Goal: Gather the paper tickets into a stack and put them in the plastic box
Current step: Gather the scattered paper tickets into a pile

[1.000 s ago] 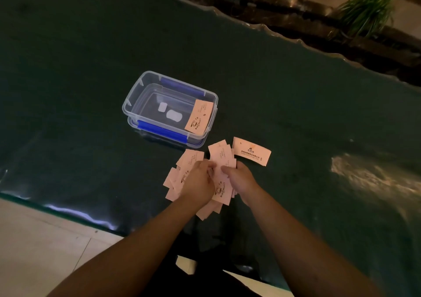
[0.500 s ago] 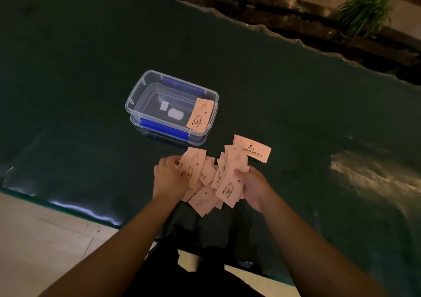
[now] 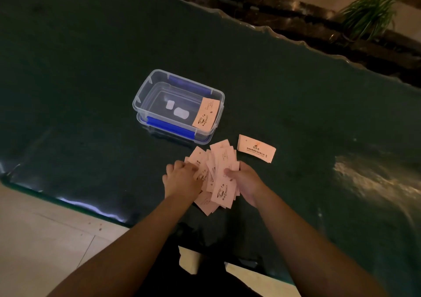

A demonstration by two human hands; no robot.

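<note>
we note a dark green table top (image 3: 91, 57) with a wavy far edge, pale tiled floor (image 3: 41, 239) at the near left, 2 green plants (image 3: 369, 12) beyond a dark ledge (image 3: 319, 30).

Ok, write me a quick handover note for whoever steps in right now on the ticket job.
Left hand: pressed on the left side of the ticket pile, pushing it inward.
Right hand: gripping the pile's right side, thumb on the top ticket.
Plastic box: open on the dark table, one ticket in the box leaning against its right wall.
One stray ticket lies apart, right of the pile.
Done: most tickets bunched, still fanned.
Left: square the stack, add the stray, place all in the box.
</note>
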